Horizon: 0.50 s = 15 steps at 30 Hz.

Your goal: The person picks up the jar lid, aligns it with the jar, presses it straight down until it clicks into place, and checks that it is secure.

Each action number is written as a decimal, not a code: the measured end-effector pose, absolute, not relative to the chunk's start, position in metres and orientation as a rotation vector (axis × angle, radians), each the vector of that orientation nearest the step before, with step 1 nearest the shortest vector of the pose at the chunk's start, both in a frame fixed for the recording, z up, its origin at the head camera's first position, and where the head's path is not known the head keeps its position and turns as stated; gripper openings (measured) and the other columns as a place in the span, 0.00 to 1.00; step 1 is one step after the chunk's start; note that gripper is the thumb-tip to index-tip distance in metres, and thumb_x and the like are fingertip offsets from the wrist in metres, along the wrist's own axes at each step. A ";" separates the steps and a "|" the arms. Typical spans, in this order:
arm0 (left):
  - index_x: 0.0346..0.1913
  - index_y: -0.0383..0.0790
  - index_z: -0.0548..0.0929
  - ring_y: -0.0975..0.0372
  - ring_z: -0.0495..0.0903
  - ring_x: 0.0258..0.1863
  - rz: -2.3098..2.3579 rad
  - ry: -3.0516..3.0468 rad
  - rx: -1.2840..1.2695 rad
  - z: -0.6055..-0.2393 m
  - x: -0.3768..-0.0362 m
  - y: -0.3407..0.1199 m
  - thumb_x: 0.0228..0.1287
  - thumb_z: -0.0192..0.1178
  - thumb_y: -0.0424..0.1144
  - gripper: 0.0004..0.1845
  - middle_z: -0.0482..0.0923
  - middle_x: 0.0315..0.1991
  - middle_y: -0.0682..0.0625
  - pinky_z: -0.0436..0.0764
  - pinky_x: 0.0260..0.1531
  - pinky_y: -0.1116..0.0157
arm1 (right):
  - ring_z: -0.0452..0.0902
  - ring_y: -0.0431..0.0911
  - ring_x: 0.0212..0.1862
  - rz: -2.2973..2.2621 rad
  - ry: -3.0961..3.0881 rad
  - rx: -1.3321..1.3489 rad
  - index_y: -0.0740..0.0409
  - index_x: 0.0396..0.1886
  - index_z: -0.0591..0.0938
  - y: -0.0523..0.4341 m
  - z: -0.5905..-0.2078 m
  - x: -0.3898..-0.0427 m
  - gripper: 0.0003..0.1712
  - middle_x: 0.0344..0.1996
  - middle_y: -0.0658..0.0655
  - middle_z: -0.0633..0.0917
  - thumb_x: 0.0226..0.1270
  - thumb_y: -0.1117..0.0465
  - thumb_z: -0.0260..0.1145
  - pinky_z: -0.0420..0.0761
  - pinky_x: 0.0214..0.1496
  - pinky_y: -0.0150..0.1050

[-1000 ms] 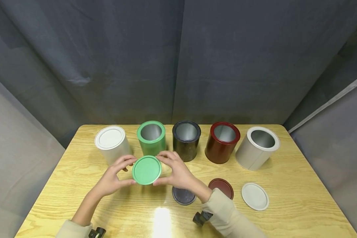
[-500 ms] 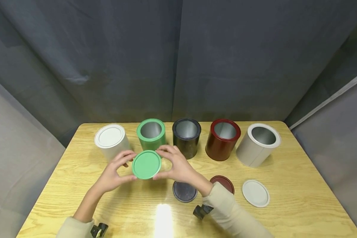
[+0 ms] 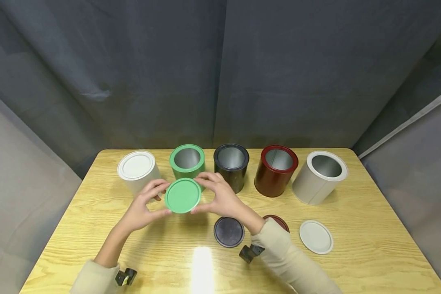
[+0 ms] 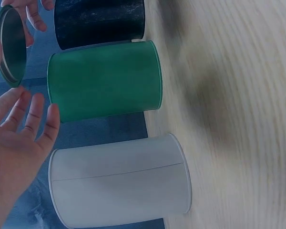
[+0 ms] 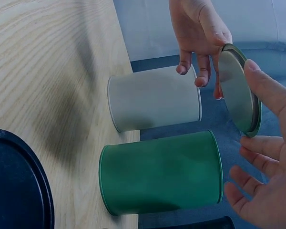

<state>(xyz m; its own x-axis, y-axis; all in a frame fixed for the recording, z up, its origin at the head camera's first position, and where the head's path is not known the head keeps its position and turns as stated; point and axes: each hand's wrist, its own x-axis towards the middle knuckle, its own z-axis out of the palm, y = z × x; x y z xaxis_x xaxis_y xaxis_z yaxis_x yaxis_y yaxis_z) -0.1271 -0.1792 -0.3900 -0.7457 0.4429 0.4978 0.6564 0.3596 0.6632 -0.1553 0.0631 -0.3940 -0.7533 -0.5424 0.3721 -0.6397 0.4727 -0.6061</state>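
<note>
Between both hands a round green lid [image 3: 183,196] is held up off the table, its top face toward the head camera. My left hand [image 3: 144,207] pinches its left edge with thumb and fingertips. On the opposite edge my right hand [image 3: 220,197] pinches it the same way. Just behind the lid stands an open green can [image 3: 187,165], its lower front partly hidden by the lid. In the right wrist view the lid's metallic underside [image 5: 234,90] shows above the level of the green can [image 5: 162,174]. A white can [image 3: 136,167] with its lid on stands left of it.
Rightward along the back stand a black can [image 3: 230,177], a dark red can [image 3: 273,179] and an off-white can [image 3: 314,190], all lidless. A black lid [image 3: 229,232], a partly hidden dark red lid [image 3: 278,221] and a white lid [image 3: 316,237] lie on the wooden table [image 3: 371,253].
Both hands and the green lid have shifted slightly upward in the head view, nearer the green can's opening. The cans and table have also risen a little in the picture.
</note>
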 end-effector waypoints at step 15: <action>0.54 0.23 0.72 0.54 0.70 0.39 -1.324 -2.356 -0.986 -0.403 -0.147 -0.182 0.31 0.72 0.22 0.38 0.68 0.51 0.34 0.72 0.32 0.65 | 0.64 0.48 0.54 1.132 -2.596 1.028 0.60 0.55 0.76 0.066 -0.384 -0.166 0.44 0.54 0.55 0.74 0.35 0.48 0.78 0.67 0.54 0.46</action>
